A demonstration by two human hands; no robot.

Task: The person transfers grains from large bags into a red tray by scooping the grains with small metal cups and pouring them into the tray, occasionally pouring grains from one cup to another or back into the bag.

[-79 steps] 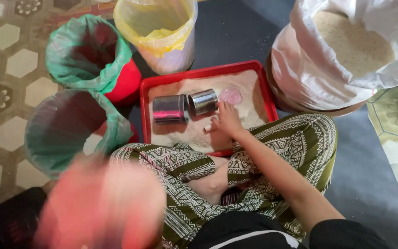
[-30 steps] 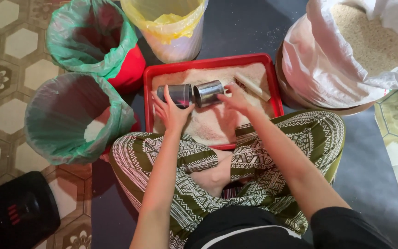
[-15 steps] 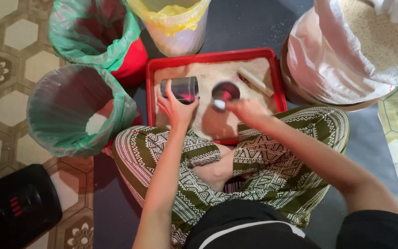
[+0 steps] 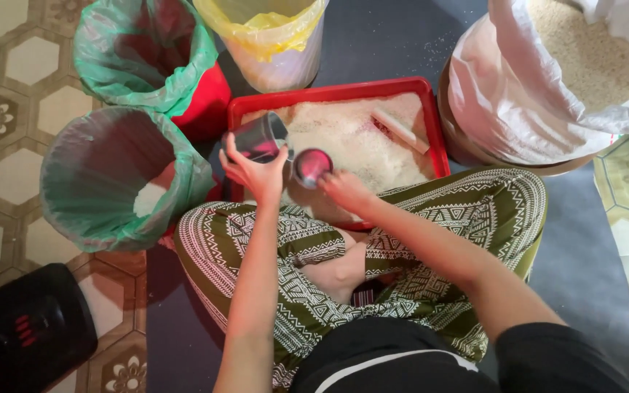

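Holding 2 metal cups (image 4: 260,137) w/ hands, rice tray (image 4: 431,116).

Two shiny metal cups (image 4: 260,137) — smooth, mirror-like — over a glossy red plastic tray (image 4: 434,124) of matt, grainy rice (image 4: 351,145).

— Where is this?
— A home floor, by the look: patterned hexagonal tiles (image 4: 9,124), a dark mat (image 4: 584,255), someone sitting cross-legged.
— What else shows it?
— Bag-lined buckets (image 4: 103,182), a big grain sack (image 4: 547,87), a red tray (image 4: 434,124). Household grain sorting.
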